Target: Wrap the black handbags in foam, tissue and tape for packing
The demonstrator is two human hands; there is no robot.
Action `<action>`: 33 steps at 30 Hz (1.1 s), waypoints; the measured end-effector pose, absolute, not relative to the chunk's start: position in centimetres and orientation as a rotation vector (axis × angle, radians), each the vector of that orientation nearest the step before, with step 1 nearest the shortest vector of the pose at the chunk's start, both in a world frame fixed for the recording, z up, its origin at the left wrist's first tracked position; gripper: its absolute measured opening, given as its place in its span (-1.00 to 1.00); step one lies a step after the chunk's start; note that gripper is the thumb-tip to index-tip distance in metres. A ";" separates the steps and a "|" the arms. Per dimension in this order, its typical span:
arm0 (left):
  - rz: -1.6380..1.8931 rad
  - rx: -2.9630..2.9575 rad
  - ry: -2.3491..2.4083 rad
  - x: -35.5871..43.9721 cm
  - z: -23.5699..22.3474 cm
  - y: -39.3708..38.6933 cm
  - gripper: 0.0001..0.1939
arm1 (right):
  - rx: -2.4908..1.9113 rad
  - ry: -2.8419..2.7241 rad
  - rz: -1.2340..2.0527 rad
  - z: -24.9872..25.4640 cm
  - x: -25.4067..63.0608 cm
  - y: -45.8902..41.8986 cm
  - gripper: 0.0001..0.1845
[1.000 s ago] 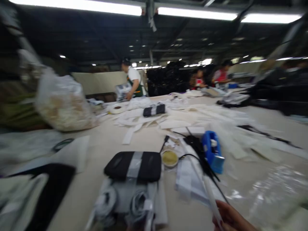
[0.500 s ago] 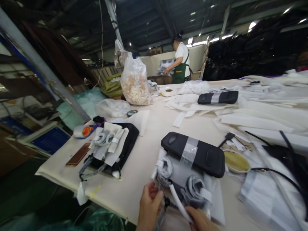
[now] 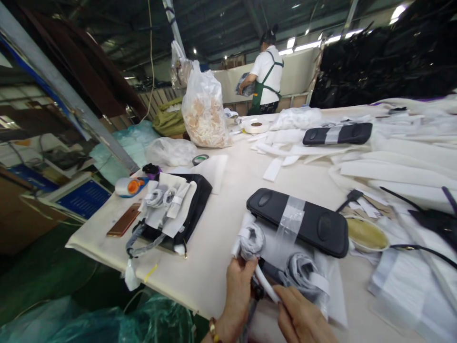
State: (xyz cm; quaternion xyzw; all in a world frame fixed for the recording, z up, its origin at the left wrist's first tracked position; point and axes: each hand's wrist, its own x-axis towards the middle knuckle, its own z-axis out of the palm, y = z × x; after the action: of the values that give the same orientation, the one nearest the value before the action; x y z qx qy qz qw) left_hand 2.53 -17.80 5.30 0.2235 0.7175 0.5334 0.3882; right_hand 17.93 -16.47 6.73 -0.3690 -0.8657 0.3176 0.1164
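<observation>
My left hand [image 3: 240, 286] is closed, with thumb and fingers pinched at the lower end of a wrapped coil; what lies between them is hidden. Slanting down from there to my right hand [image 3: 300, 312] is a white wrapped strip [image 3: 266, 283], gripped at its lower end by that hand. The plastic-wrapped left coil [image 3: 252, 240] and right coil [image 3: 303, 274] lie on pale sheeting just beyond my hands. Above them rests a black padded panel [image 3: 266, 205] with two oval pads and clear tape round its middle.
A black bag [image 3: 200, 193] topped with wrapped straps, a phone [image 3: 124, 220] and a tape roll [image 3: 200, 159] lie left. A bowl [image 3: 367, 234], white strips [image 3: 385, 169] and a second black panel [image 3: 337, 134] are right. A co-worker [image 3: 267, 71] stands behind the table.
The view has shifted, so the table things sit a little farther right. My left hand has moved up against the left coil. In the background, the co-worker has turned away and lifted the bundle.
</observation>
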 end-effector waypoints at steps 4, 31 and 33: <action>1.351 0.564 1.790 3.0 5.2 -17.8 -0.57 | -1.167 -2.563 0.942 8.0 17.2 -16.3 -0.66; 1.338 0.304 1.356 3.3 6.5 -18.0 -0.62 | -0.660 -2.628 0.419 7.4 15.2 -13.9 -0.78; 1.373 0.282 1.384 3.5 6.3 -18.0 -0.67 | -0.641 -2.640 0.471 7.8 15.7 -13.3 -0.76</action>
State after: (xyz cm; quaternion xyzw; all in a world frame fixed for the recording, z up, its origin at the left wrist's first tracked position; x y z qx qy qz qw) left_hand 3.49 -17.95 6.26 0.1194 0.5856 0.5808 0.5527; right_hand 15.65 -13.28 7.81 -0.2280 -0.9399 0.1676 0.1911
